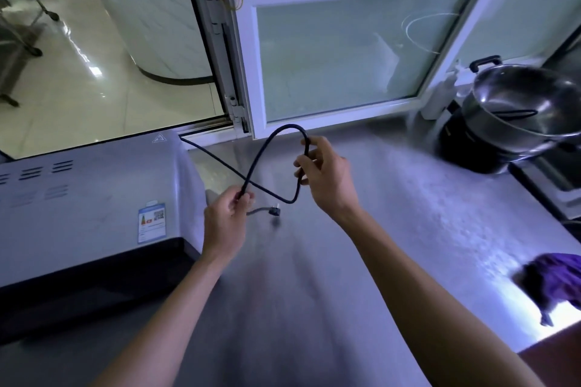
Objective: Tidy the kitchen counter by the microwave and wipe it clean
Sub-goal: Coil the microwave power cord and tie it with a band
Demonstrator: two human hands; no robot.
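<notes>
1. Both hands hold the microwave's black power cord (267,148) above the tabletop (361,229). Left hand (224,223) pinches it near the plug end, fingers curled round it; right hand (323,176) grips the top of a loop, fingers curled round it.
2. Plug (273,212) hangs just right of the left grip, close over the tabletop. Far end of the cord runs away from the left grip to behind the microwave (88,198).
3. Risk, judged: a hard pull could drag on the cord's fixed end or shift the microwave; a slack pinch could let the loop spring open.
4. Risk, judged: the swinging plug may knock the tabletop.
5. Around: purple cloth (553,286) well right of the right grip, untouched; steel pot (522,110) beyond and right of it; open window sash (345,56) just behind the loop, which could catch it.
</notes>
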